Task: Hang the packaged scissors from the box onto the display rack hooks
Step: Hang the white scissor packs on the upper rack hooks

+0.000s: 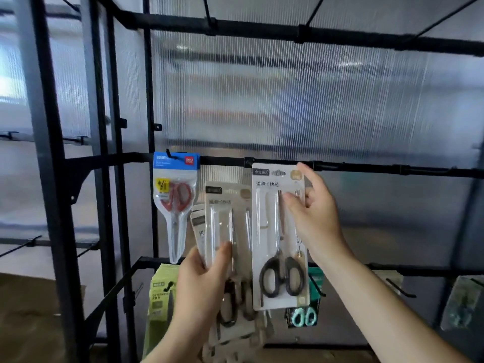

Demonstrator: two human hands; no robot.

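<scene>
Right hand (314, 213) pinched the black-handled pack (272, 231) at the rail (366, 169), left hand (201, 279) gripped the spares (222, 221); its hang-hole (279, 173) needed squaring to the hook (248, 162).

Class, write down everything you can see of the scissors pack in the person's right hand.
The scissors pack is a white card with dark print under a clear blister, holding black-handled scissors, blades up. It stands upright, its top at the black rail. The right hand pinches its upper right edge.
</scene>
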